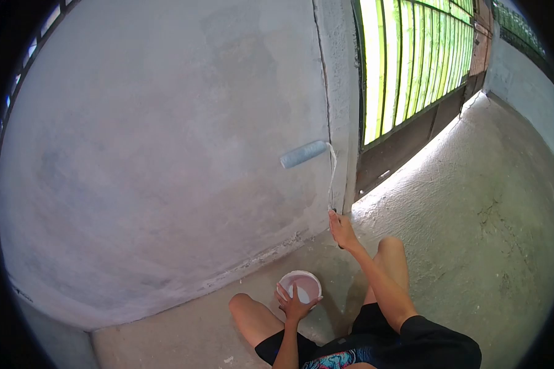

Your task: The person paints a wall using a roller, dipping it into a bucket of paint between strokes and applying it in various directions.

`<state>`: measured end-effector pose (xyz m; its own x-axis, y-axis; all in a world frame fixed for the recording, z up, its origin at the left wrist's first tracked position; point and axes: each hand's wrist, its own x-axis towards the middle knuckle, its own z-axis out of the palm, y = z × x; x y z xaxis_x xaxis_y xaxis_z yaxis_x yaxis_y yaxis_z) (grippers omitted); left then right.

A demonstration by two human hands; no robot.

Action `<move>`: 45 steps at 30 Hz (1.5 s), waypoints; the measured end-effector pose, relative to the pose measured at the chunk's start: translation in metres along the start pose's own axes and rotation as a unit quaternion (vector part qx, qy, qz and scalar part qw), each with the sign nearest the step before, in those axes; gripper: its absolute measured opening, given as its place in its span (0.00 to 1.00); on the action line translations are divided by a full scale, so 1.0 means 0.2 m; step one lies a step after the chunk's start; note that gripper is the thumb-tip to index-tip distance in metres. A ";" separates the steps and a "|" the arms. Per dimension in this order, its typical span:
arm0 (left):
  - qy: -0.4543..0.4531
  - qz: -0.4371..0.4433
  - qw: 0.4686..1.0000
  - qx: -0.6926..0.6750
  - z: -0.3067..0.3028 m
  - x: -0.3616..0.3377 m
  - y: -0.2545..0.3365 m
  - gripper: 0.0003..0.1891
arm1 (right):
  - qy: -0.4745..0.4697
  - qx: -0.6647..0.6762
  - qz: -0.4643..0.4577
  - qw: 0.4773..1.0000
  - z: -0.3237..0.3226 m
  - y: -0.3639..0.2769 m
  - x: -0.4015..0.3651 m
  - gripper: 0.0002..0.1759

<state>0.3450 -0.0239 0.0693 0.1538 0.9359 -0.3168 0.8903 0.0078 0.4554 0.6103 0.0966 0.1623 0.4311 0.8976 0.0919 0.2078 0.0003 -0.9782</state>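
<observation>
My right hand [343, 230] is wrapped round the handle of a paint roller [303, 154]. The roller's pale blue sleeve is up against the grey wall, near the vertical crack, and its wire frame runs down to my fist. Lower down, my left hand [296, 303] lies over a round bucket [314, 281] with its fingers spread across the opening and rim. White paint [303, 294] shows inside the pinkish bucket, between and beyond the fingers.
The wall [166, 141] fills the left and middle. A barred metal gate [412, 74] stands at the upper right, with bright light beneath it. My bent knees flank the bucket on the concrete floor [461, 215]. Another wall [523, 80] is at the far right.
</observation>
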 end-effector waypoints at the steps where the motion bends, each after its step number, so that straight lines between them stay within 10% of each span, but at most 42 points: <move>1: 0.001 0.003 1.000 0.002 -0.01 0.00 0.01 0.65 | -0.002 0.018 -0.003 1.000 0.01 -0.07 0.01 0.36; 10: -0.012 0.003 1.000 0.015 -0.01 0.01 0.02 0.66 | -0.005 0.022 -0.099 0.995 -0.20 -0.80 0.27 0.37; 23: -0.019 -0.021 1.000 -0.011 0.00 0.02 0.01 0.68 | -0.013 0.054 -0.018 0.998 -0.02 -0.23 0.03 0.37; 38: -0.003 -0.001 1.000 -0.014 0.00 0.00 0.01 0.65 | 0.027 0.026 -0.142 0.989 -0.30 -1.36 0.39 0.39; 45: 0.002 -0.002 1.000 0.000 0.02 0.02 -0.02 0.65 | 0.024 0.010 -0.129 0.991 -0.29 -1.19 0.35 0.41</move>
<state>0.3432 -0.0218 0.0626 0.1483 0.9369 -0.3165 0.8911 0.0122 0.4536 0.6416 0.1346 0.4118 0.4071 0.8448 0.3472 0.2984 0.2363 -0.9247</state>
